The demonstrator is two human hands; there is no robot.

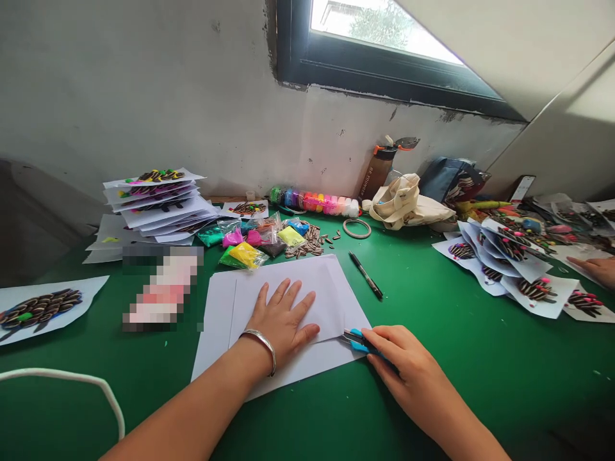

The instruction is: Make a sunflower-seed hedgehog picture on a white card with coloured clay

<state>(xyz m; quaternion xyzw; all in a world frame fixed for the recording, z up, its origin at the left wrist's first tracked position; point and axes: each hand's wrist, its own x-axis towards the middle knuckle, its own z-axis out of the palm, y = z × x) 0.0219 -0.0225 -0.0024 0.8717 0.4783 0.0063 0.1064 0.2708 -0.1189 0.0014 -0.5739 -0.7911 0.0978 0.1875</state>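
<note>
My left hand (283,317) lies flat with fingers spread on a white sheet of paper (321,288), a silver bangle on its wrist. That sheet rests on more white paper (216,333), turned at a slight angle on the table. In my right hand (403,358) is a blue and black utility knife (359,340), its tip at the lower right corner of the upper sheet. The blade itself is too small to make out clearly. A black pen (366,276) lies to the right of the paper.
Behind the paper are bags of coloured clay (247,255) and loose sunflower seeds (310,240). Seed-picture sheets are stacked at left (158,211) and right (509,256). A bottle (375,173) and cloth bag (408,205) stand by the wall. Another person's hand (596,269) shows at far right.
</note>
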